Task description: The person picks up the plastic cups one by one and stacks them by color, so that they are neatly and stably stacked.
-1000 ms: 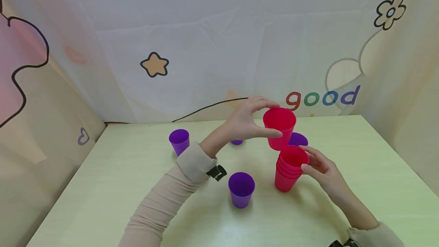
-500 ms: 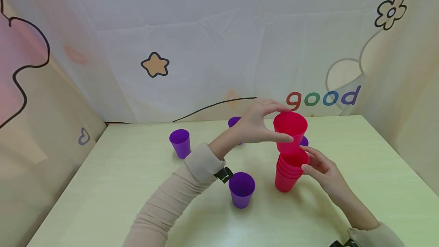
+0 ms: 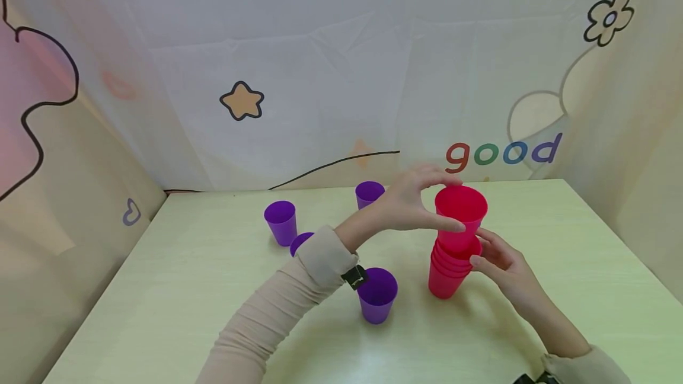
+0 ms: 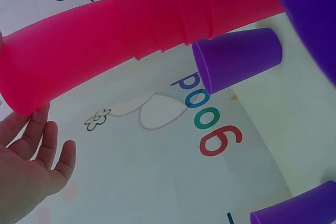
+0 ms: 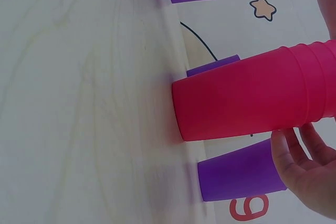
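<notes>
My left hand [image 3: 408, 201] grips a red cup [image 3: 460, 203] by its rim, thumb on the near side and fingers on the far side. The cup's lower end sits inside the mouth of a stack of nested red cups [image 3: 444, 282], which stands upright on the table. On the right side of that stack, my right hand [image 3: 507, 270] steadies it between thumb and fingers near the rims. The left wrist view shows the upper red cup [image 4: 63, 51] reaching well out of the stack [image 4: 173, 9]. In the right wrist view the fingertips [image 5: 281, 142] touch the stack's side.
Purple cups stand about the pale table [image 3: 176, 289]: one in front [image 3: 376, 296], one at back left [image 3: 281, 224], one at the back [image 3: 369, 194]. Another purple cup [image 3: 301, 242] is partly behind the left sleeve. Behind the red stack stands a further purple cup [image 4: 239, 59].
My left hand has moved right and down with the red cup, bringing its base from above the stack into the top cup. My right hand has stayed in place at the stack.
</notes>
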A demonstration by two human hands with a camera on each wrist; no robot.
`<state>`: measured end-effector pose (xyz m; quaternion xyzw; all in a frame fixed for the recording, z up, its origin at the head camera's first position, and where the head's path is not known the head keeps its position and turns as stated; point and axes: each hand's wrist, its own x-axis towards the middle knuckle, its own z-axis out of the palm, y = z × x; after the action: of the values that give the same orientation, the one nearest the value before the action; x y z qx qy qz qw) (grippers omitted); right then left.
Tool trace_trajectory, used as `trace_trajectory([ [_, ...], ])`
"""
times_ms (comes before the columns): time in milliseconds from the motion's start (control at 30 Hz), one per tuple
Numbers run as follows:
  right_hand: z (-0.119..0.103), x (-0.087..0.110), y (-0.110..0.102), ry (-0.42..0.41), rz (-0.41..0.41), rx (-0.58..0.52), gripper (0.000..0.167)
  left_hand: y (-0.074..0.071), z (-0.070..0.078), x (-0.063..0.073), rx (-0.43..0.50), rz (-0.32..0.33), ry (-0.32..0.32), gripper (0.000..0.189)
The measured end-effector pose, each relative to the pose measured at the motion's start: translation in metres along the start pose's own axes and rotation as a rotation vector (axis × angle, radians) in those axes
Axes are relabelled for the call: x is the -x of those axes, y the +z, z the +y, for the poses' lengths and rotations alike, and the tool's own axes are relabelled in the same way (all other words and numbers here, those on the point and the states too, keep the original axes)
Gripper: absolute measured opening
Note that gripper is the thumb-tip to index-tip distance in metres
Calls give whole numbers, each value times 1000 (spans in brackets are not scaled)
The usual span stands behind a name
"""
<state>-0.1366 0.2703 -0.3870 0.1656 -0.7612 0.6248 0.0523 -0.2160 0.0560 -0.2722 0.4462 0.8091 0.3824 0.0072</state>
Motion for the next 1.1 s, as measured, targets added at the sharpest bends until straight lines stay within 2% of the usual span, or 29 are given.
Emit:
trace_trajectory([
  [367,2,0,0,-34,0,-10,45,14,-9,-3,-21,-85,15,63],
  [633,1,0,0,-24,6,11,46,22,-15,-4,-46,-155,25,62],
  [900,0,0,0,-11,14,25,47,26,-18,-6,-57,-196,5,64],
  [1100,-1,0,0,-5,13,38,46,28,-17,-6,-87,-246,-40,64],
])
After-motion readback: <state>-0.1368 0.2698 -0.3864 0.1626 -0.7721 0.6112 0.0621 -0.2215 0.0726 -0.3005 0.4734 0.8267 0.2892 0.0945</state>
